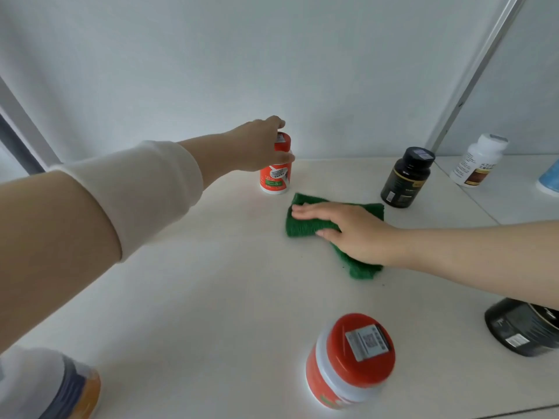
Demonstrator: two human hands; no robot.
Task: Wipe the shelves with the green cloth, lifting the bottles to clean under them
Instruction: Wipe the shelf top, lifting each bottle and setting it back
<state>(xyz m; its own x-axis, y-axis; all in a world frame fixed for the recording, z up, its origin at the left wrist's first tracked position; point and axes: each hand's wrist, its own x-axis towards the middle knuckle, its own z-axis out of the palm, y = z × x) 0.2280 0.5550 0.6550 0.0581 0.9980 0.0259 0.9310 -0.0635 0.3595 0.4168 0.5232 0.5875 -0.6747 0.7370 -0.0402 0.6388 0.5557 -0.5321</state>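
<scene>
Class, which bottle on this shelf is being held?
The small red-capped bottle at the back left: the left grip closes round its top. Nothing touches the black bottle or the red-lidded jar.

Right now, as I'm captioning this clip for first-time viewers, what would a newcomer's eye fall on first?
The green cloth stands out in the middle of the pale shelf, with the right hand pressed flat on it. Behind it to the left, the left hand grips the red-capped bottle near the back wall. Nearest the camera sits a wide red-lidded jar.
</scene>
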